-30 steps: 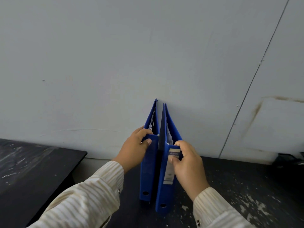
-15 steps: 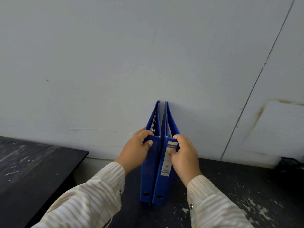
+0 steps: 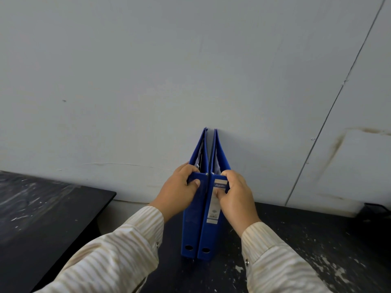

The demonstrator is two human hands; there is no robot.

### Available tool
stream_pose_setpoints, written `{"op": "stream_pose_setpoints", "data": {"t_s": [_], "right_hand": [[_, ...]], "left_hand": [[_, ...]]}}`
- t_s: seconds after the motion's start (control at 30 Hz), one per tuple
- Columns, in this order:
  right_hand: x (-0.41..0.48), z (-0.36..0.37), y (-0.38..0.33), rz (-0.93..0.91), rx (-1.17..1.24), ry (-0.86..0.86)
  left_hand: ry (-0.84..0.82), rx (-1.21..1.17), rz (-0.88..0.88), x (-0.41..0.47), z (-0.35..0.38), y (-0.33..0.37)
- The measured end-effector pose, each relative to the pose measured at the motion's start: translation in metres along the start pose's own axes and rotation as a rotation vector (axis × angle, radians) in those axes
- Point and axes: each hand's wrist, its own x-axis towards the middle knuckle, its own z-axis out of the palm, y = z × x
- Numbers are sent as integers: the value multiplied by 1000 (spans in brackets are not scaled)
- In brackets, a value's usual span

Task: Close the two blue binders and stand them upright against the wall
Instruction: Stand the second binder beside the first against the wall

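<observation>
Two blue binders stand upright side by side on a black table [image 3: 306,240], spines toward me and far edges against the pale wall [image 3: 148,81]. The left binder [image 3: 193,220] has a plain spine; my left hand [image 3: 178,192] grips its top corner, thumb on the spine. The right binder [image 3: 209,233] carries a white spine label; my right hand [image 3: 236,197] grips its top, thumb on the label. The spines touch each other. White pages show inside both from above.
A second black table [image 3: 42,212] stands to the left, separated by a narrow gap. A dark object [image 3: 378,210] sits at the far right by the wall. The right table's surface is flecked with white paint.
The right binder has slid left and back until its spine meets the left binder's spine. Both hands kept their grip on the tops.
</observation>
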Motion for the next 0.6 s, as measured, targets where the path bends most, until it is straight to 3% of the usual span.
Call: {"op": "stream_pose_setpoints", "data": {"t_s": [0.17,0.33,0.6], "right_hand": [[2,-3,-7,-31,-50,-32],[3,-3,-15,27,-149,-87],[1,-1,-14,15,-120,-36]], "left_hand": [[-10,129,-10,0,4,-2],[14,140,-40,0,10,2],[91,124,-28,2,15,1]]}}
